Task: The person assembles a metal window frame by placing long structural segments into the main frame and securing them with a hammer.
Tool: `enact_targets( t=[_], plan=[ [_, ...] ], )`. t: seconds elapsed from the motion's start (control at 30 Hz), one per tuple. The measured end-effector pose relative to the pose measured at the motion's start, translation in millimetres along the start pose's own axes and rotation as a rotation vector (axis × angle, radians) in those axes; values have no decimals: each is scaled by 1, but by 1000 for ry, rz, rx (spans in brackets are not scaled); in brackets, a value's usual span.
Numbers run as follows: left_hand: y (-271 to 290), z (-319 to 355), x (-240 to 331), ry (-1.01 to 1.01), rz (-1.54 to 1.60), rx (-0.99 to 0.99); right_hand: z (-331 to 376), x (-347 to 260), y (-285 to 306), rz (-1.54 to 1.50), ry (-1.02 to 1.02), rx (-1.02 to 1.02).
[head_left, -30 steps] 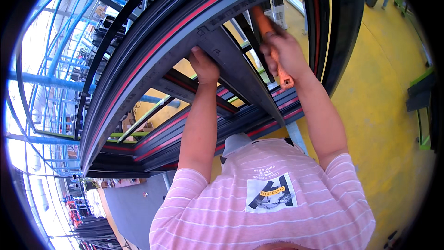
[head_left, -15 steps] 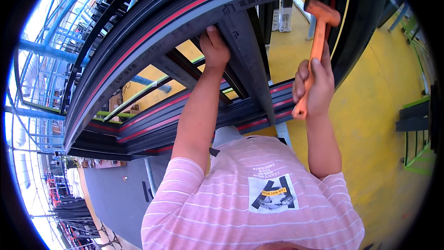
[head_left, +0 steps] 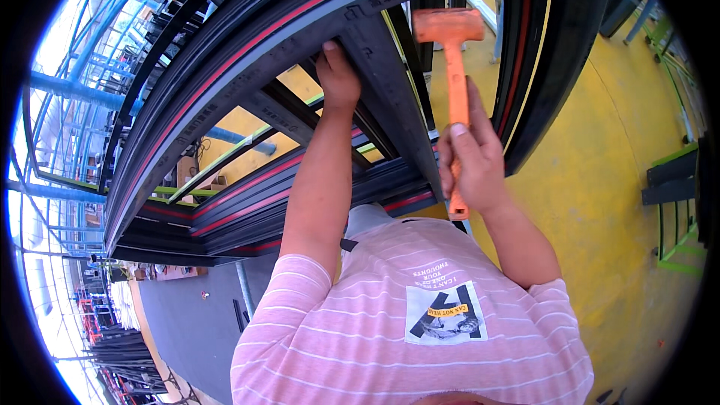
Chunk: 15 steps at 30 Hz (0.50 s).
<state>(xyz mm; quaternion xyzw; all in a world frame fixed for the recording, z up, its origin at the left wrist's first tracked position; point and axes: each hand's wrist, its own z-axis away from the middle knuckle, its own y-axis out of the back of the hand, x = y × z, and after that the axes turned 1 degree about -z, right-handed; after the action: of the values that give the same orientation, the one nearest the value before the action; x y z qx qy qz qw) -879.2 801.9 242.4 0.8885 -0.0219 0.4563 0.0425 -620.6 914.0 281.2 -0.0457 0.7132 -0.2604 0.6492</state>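
Note:
My right hand (head_left: 474,157) is closed around the handle of an orange mallet (head_left: 454,79). The mallet's head points away from me, above an opening in a big dark window frame (head_left: 292,49). Red strips run along the frame's members. Left of the mallet, my left hand (head_left: 339,79) grips the frame where a wide crossbar (head_left: 375,60) meets the far rail. Its thumb shows against the bar; the other fingers are hidden by the hand and the frame.
Below the frame and to the right lies a yellow floor (head_left: 577,255). A green and dark rack (head_left: 671,202) stands at the far right. At lower left is a grey surface (head_left: 184,315), with dark profiles (head_left: 124,360) stacked beyond it. Blue posts (head_left: 82,86) rise at the left.
The mallet has swung to the left with my right hand, its head turning more level. My left hand has stayed on the frame, shifting slightly left in the picture.

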Motion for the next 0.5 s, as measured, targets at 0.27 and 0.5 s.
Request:
enact_targets(
  t=[0.27,0.5],
  plan=[
    [-2,-2,-7,-147,-245,43,3,14,50,15,-43,67],
    [16,-2,-21,-87,-271,-39,42,72,101,172,-383,297]
  ],
)
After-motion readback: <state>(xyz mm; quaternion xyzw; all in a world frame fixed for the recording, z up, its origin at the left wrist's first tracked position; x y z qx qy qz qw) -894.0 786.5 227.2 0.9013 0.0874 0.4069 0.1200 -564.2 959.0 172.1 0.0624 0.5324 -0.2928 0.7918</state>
